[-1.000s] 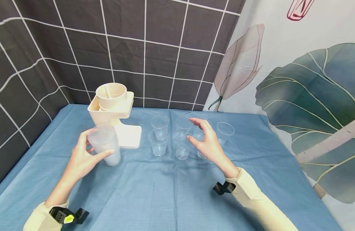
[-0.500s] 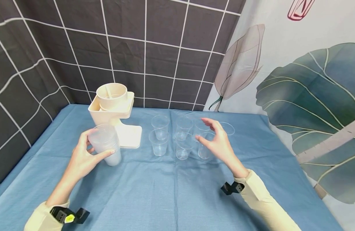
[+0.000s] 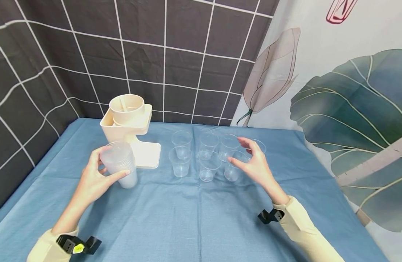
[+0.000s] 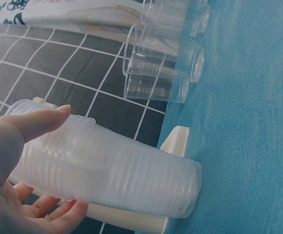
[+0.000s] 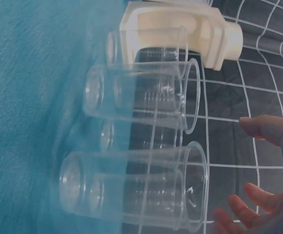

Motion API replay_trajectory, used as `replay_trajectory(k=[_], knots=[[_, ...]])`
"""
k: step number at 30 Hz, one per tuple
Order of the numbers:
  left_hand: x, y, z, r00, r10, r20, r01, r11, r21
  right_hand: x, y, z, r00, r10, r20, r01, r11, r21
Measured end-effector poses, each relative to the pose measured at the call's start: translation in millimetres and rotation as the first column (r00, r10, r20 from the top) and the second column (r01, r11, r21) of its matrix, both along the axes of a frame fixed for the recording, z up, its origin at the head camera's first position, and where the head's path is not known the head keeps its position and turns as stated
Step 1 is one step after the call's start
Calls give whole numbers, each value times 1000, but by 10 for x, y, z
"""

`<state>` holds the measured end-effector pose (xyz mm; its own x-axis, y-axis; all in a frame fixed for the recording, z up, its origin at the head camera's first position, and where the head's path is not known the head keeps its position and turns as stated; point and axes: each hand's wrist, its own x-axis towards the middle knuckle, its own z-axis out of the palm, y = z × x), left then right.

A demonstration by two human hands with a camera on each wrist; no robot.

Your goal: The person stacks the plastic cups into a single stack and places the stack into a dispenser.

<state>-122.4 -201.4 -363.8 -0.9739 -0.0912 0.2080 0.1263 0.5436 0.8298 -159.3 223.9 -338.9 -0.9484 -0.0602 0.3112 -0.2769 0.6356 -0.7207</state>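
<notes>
On the left, my left hand (image 3: 94, 174) grips a tall stack of nested translucent plastic cups (image 4: 112, 161), thumb on one side and fingers on the other. Its base is at the cloth, slightly tilted. My right hand (image 3: 256, 165) hovers by the right end of two rows of single clear plastic cups, thumb and fingers apart and holding nothing. Nearest to it stands the front right cup (image 5: 136, 187); a gap separates them in the right wrist view. The rearmost right cup (image 3: 260, 145) is partly hidden behind the fingers. A front left cup (image 3: 180, 165) stands upright.
A cream stand (image 3: 143, 154) with a round cup-shaped top (image 3: 127, 109) is just behind the held stack. Blue cloth (image 3: 168, 225) covers the table. A dark grid-patterned curtain (image 3: 142, 62) hangs behind, with a leaf-print curtain (image 3: 318, 153) at the right.
My right hand has moved right along the front of the cups, from above the middle ones to the right end. The left hand and its stack have stayed put.
</notes>
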Motion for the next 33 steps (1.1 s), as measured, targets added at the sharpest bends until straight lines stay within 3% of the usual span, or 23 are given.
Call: replay_trajectory(k=[19,33], knots=[[-8,-8,5,1000,-1,13,1,1000,-1,9,170,-165,994,17,107,-15,1000,-22],[-16,-10,8,1000,2,16,-2,1000,-2,8,268,-232,965,72,251,-46,993,-108]])
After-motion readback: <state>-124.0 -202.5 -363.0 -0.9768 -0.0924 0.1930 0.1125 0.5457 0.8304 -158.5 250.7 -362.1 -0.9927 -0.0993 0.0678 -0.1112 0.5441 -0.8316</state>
